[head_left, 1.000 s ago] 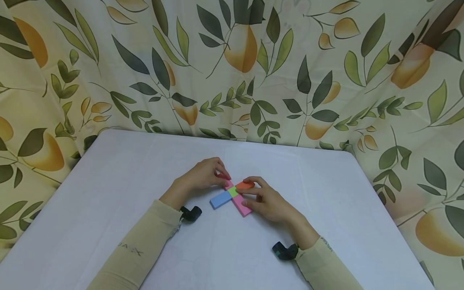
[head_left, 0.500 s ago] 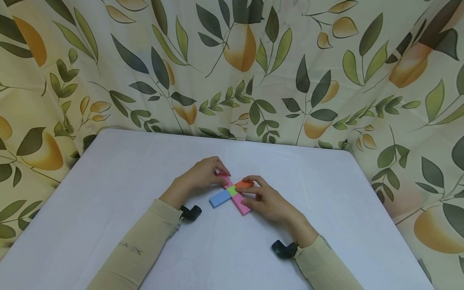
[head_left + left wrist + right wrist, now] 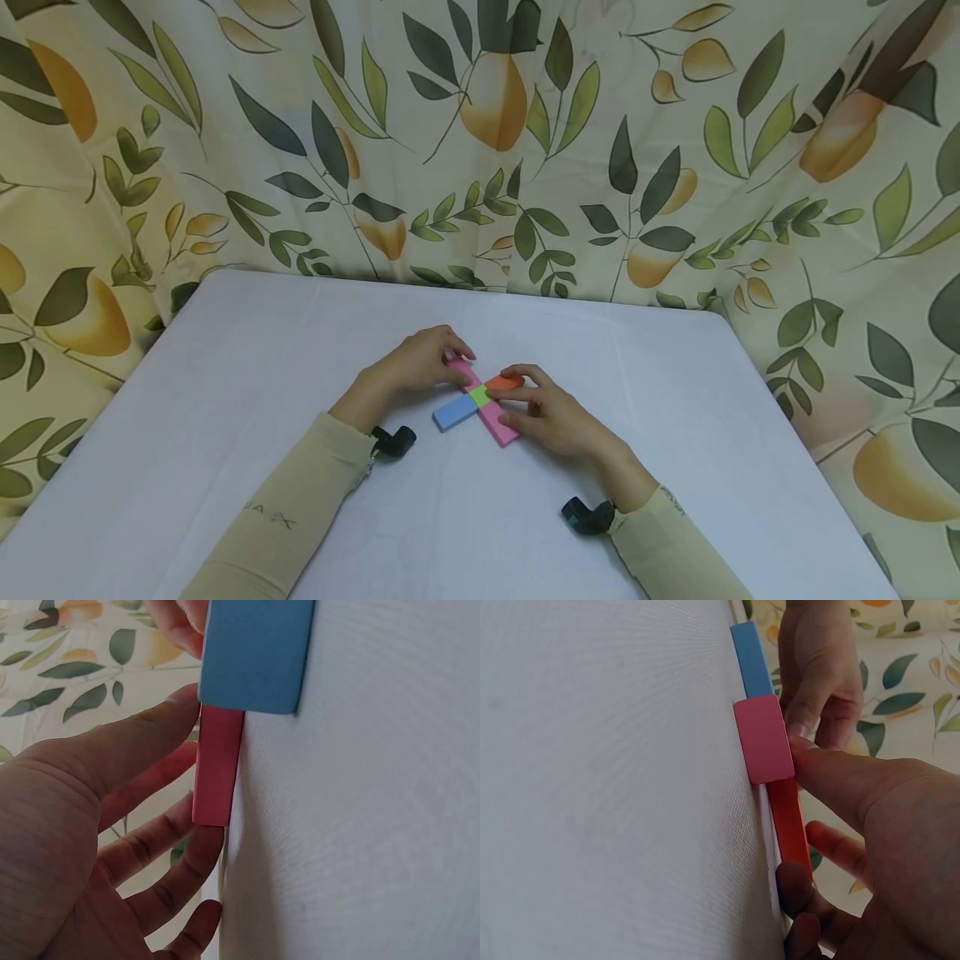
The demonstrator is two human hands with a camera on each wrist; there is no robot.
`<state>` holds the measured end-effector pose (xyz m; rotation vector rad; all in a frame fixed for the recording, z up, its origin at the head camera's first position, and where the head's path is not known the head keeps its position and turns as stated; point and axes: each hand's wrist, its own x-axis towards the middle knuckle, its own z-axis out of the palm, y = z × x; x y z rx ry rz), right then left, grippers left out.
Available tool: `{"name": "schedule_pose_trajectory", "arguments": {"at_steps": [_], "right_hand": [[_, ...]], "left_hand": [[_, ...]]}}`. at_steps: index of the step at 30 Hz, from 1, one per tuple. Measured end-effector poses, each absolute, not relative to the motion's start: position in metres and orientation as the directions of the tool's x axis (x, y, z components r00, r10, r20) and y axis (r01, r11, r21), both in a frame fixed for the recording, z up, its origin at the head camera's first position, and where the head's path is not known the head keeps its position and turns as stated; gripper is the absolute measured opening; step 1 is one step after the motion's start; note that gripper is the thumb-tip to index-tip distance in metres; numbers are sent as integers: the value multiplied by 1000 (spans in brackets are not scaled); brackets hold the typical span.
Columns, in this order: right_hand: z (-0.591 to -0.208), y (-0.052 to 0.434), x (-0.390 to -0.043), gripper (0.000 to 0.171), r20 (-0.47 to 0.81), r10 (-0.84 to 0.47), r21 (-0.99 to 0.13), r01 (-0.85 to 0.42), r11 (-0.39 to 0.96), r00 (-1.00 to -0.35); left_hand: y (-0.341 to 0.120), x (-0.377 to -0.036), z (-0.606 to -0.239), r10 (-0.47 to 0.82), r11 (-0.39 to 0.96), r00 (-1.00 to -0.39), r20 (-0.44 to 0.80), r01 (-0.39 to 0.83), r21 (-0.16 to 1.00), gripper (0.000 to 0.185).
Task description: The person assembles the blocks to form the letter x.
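Flat coloured blocks lie on the table in a cross around a green block point(image 3: 478, 395). A blue block point(image 3: 454, 413) extends to the near left and an orange block point(image 3: 504, 382) to the far right. My left hand point(image 3: 422, 360) holds the far pink block point(image 3: 461, 368) by thumb and fingers; in the left wrist view, a finger touches that block's end point(image 3: 216, 769). My right hand point(image 3: 558, 419) rests over the right side, its thumb touching the near pink block point(image 3: 496, 423). Its fingers reach the green and orange blocks; the right wrist view shows fingertips beside the orange block point(image 3: 790, 825).
The table point(image 3: 360, 533) has a white cloth. Behind it hangs a curtain point(image 3: 285, 208) printed with leaves and fruit. Small black cameras point(image 3: 588, 517) sit at both wrists, just above the table.
The left fingers have lifted slightly, showing more of the far pink block, which has gone from tilted to flat against the green block. The right hand has hardly moved.
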<state>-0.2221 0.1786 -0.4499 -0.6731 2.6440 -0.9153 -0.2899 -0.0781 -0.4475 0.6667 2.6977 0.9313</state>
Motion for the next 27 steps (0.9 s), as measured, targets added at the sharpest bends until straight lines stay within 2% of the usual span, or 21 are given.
{"name": "schedule_pose_trajectory", "arguments": {"at_steps": [7,14,27], "right_hand": [[-447,179,-222,35,-108,-494,-639,-320,699,-863],[-446,177,-225,35,-57,-513,-620,-373,690,-856],[-439,175,-233,34,-33,-525,-642,-385,663,-850]], "left_hand": [[-78,-289,-445,473,697,-879,-60,332,636,38],[-82,-289,-440,464,684,-884,-59,314,659,43],[-87,-287,-428,438,661,-897,-58,278,697,43]]}}
